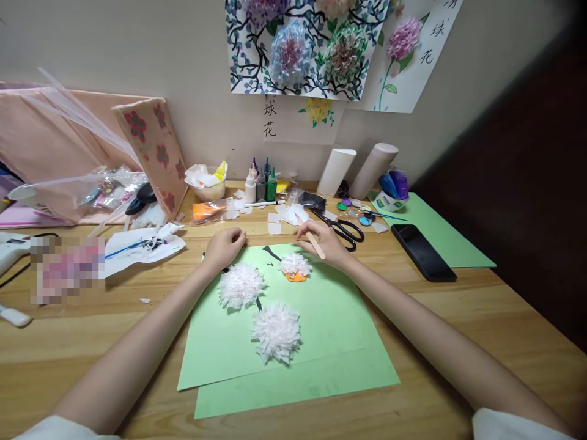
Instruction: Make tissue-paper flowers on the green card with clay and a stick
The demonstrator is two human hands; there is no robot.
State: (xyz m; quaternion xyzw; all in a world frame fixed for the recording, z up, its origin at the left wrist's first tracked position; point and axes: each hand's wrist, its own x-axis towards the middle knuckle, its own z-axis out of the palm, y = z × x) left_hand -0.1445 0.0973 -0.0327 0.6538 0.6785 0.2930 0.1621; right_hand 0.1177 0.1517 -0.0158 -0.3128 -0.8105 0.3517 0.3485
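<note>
A wooden craft stick (316, 245) is pinched in my right hand (328, 241), over the top right edge of the green paper (330, 318). My left hand (226, 247) rests curled at the paper's top left edge, with nothing visible in it. On the green sheet are two full white paper-strip flowers, one at the left (241, 286) and one lower down (276, 333). Between my hands is a smaller flower (295, 264), white above with a bare orange base (296, 277) below. Dark painted stem marks (271, 252) show beside the flowers.
Black-handled scissors (346, 231) and white paper squares (274, 228) lie beyond my right hand. Paint bottles (260, 186) and a bowl of scraps (206, 183) stand near the wall. A phone (422, 252) lies right; a paint-stained tissue (142, 250) lies left.
</note>
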